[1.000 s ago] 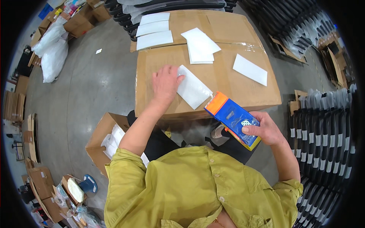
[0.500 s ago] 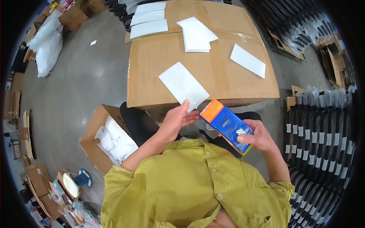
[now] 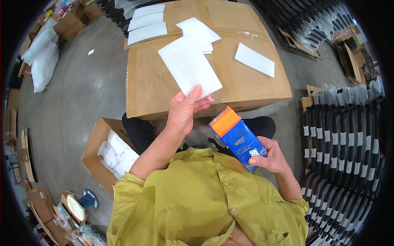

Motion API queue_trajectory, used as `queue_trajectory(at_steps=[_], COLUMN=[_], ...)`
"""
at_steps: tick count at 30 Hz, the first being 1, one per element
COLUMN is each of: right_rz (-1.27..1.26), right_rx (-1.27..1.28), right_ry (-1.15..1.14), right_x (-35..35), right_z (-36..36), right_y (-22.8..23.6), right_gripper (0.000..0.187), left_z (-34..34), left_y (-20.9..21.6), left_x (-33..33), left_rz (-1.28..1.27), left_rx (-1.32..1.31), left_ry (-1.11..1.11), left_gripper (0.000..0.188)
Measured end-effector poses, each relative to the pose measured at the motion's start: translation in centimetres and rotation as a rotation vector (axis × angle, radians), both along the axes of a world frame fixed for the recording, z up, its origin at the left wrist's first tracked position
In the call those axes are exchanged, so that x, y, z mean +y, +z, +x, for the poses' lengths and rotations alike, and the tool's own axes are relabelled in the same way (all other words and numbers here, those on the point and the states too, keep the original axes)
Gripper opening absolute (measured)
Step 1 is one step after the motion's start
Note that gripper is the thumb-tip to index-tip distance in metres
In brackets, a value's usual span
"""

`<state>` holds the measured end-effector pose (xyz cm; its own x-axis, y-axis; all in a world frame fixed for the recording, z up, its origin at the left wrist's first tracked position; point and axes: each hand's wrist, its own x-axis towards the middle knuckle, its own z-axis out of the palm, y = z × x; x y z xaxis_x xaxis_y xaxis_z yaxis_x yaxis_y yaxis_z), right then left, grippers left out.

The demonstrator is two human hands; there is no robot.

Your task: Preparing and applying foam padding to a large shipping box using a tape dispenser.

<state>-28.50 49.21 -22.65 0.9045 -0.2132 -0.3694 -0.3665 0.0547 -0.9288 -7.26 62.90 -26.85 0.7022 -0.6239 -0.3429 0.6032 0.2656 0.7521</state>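
Over the cardboard box [image 3: 246, 88], we are pinching a white envelope [image 3: 189, 65] at its lower edge in our left hand [image 3: 184, 110], while our right hand [image 3: 271, 158] is clamping a blue-and-orange tape dispenser [image 3: 237, 137] beside it.

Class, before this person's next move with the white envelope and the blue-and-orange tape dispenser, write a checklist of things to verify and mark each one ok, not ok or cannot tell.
1. Left hand has a firm pinch on the white envelope: ok, thumb on its lower edge.
2. Envelope lifted clear of the cardboard box: ok.
3. Right hand grips the tape dispenser: ok.
4. Toothed orange end points away from the fingers: ok.
5. Tape loaded and ready: cannot tell.
6. Envelope filled: cannot tell; it looks flat.
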Motion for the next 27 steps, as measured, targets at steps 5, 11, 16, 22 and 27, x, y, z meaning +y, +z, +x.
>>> queue_trajectory(at_steps=[5,11,16,22,27], right_rz=[0.233,-0.025,0.278,0.299,0.372], right_rx=[0.085,0.208,0.034,0.048,0.118], right_ry=[-0.026,-0.154,-0.357,-0.342,-0.293], right_x=[-0.2,-3.8,-1.7,-0.7,0.1], right_z=[1.1,-1.4,-3.3,-1.9,-0.8], right_y=[0.3,-6.4,-1.7,-2.4,-1.6], right_gripper=[0.038,0.029,0.047,0.046,0.048], left_z=[-2.1,-3.0,8.4,18.5,20.7], left_y=[2.4,6.2,4.6,-3.0,-4.2], left_x=[1.4,1.7,8.5,10.2,7.6], left_rz=[0.404,-0.299,0.712,1.295,1.32], left_rx=[-0.786,-1.903,-2.026,-1.942,-1.904], left_ry=[-0.16,0.154,0.353,0.21,0.174], left_gripper=[0.017,0.021,0.029,0.037,0.036])
